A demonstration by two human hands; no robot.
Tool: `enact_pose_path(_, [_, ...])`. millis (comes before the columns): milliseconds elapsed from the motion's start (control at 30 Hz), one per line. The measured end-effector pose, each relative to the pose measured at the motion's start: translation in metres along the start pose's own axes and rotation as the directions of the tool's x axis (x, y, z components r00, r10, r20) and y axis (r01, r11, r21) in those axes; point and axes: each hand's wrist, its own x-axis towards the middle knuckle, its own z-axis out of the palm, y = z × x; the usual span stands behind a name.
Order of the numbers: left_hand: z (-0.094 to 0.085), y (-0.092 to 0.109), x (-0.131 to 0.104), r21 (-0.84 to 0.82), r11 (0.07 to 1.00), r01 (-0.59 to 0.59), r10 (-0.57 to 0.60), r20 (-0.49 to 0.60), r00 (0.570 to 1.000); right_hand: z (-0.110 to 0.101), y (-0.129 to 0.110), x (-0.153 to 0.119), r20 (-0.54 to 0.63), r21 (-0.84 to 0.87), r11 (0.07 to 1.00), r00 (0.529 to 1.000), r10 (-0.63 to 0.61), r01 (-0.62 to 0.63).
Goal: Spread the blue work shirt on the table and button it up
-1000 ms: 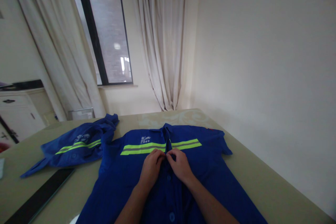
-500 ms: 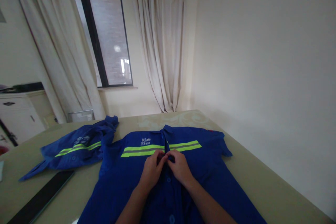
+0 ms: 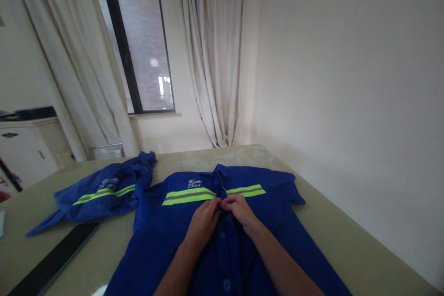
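A blue work shirt (image 3: 277, 222) with yellow-green reflective strips lies spread front side up, its collar toward the far edge of the table. At chest height on its front opening, my left hand (image 3: 205, 219) pinches the fabric edge. My right hand (image 3: 240, 210) meets it there, thumb and fingertips closed on the other side of the placket. The fingertips of both hands nearly touch and cover whatever small part lies between them. Lower down the placket, buttons (image 3: 226, 285) show between my forearms.
A second blue garment (image 3: 104, 189) with a reflective strip lies crumpled at the left. Nearer me is a long black flat object (image 3: 55, 259) on the table (image 3: 347, 222). A wall borders the right side; curtains and a window stand behind.
My right hand has turned and flattened slightly, with its fingers closer to the left fingertips. The fabric at the opening has shifted a little; both hands stay at the same place on the shirt.
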Motion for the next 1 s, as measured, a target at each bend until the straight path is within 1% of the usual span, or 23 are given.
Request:
enact_pose_path(100, [0.001, 0.004, 0.0, 0.153, 0.984, 0.092, -0.089, -0.032, 0.996, -0.001, -0.002, -0.002, 0.018, -0.034, 0.999, 1.0, -0.022, 0.023])
enact_pose_path(167, [0.0, 0.002, 0.003, 0.216, 0.962, 0.169, -0.156, -0.072, 0.985, 0.0, -0.004, -0.006, -0.015, -0.068, 0.996, 0.998, -0.064, 0.062])
enact_pose_path(233, [0.0, 0.0, 0.005, 0.239, 0.949, 0.208, -0.186, -0.11, 0.976, 0.003, -0.006, -0.011, -0.07, -0.171, 0.979, 0.99, -0.125, 0.111])
enact_pose_path(300, [0.001, -0.001, 0.005, 0.273, 0.939, 0.209, -0.175, -0.143, 0.974, 0.006, -0.009, -0.017, -0.098, -0.339, 0.932, 0.98, -0.174, 0.131])
enact_pose_path(367, [0.005, 0.0, 0.0, 0.354, 0.916, 0.189, -0.147, -0.143, 0.979, 0.01, -0.015, -0.025, -0.098, -0.473, 0.873, 0.978, -0.183, 0.116])
enact_pose_path(400, [0.007, 0.002, -0.003, 0.403, 0.899, 0.175, -0.138, -0.119, 0.983, 0.012, -0.019, -0.028, -0.1, -0.515, 0.852, 0.981, -0.165, 0.091])
enact_pose_path(467, [0.013, 0.006, -0.014, 0.485, 0.864, 0.135, -0.136, -0.034, 0.99, 0.015, -0.03, -0.033, -0.108, -0.589, 0.807, 0.987, -0.123, 0.036])
enact_pose_path(533, [0.018, 0.011, -0.028, 0.515, 0.851, 0.106, -0.14, 0.028, 0.99, 0.02, -0.041, -0.034, -0.113, -0.671, 0.742, 0.987, -0.11, 0.006])
enact_pose_path(600, [0.019, 0.017, -0.042, 0.516, 0.852, 0.092, -0.125, 0.03, 0.992, 0.027, -0.048, -0.032, -0.115, -0.734, 0.679, 0.985, -0.129, 0.003])
enact_pose_path(667, [0.014, 0.023, -0.053, 0.515, 0.852, 0.09, -0.118, 0.022, 0.993, 0.035, -0.05, -0.027, -0.128, -0.764, 0.645, 0.98, -0.154, 0.001])
enact_pose_path(733, [0.004, 0.03, -0.055, 0.524, 0.847, 0.088, -0.132, 0.048, 0.99, 0.04, -0.044, -0.022, -0.152, -0.75, 0.661, 0.975, -0.164, -0.005])
enact_pose_path(767, [-0.002, 0.032, -0.051, 0.529, 0.843, 0.098, -0.154, 0.063, 0.986, 0.041, -0.04, -0.02, -0.167, -0.716, 0.698, 0.971, -0.172, 0.0])
enact_pose_path(800, [-0.008, 0.034, -0.045, 0.533, 0.838, 0.121, -0.184, 0.068, 0.981, 0.041, -0.035, -0.018, -0.185, -0.665, 0.747, 0.966, -0.181, 0.013])
enact_pose_path(867, [-0.017, 0.035, -0.026, 0.539, 0.82, 0.193, -0.257, 0.044, 0.965, 0.036, -0.026, -0.014, -0.215, -0.555, 0.831, 0.956, -0.199, 0.048])
enact_pose_path(933, [-0.019, 0.031, -0.005, 0.541, 0.797, 0.268, -0.314, -0.008, 0.95, 0.029, -0.018, -0.011, -0.235, -0.466, 0.88, 0.946, -0.222, 0.091])
enact_pose_path(1000, [-0.014, 0.024, 0.011, 0.531, 0.796, 0.292, -0.317, -0.045, 0.947, 0.023, -0.012, -0.009, -0.263, -0.386, 0.913, 0.933, -0.246, 0.132])
